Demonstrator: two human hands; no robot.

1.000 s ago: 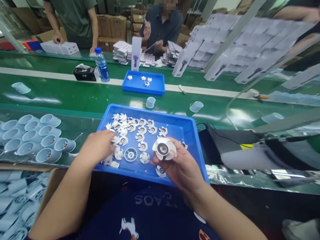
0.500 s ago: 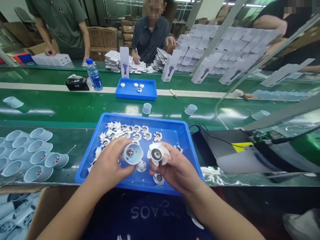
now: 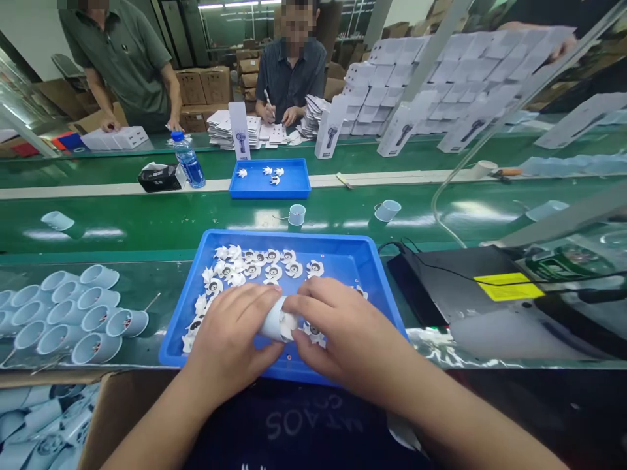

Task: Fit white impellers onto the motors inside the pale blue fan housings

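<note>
Fan wheel (image 3: 288, 324): moved from beside the cup (image 3: 270, 324) to its mouth, above the big blue tray (image 3: 343, 261)
Left hand (image 3: 235, 333): wrapped round the cup
Right hand (image 3: 337, 329): clasping the fan wheel
More cups (image 3: 128, 323): left of that tray

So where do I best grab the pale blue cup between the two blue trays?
Probably around the outer wall of the cup, coming from the right: its round side suits a wraparound grip, and a thin wire sticks out to the left.

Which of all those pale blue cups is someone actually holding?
The cup in the left hand, over the large blue tray; no hand touches the other visible cups.
</note>
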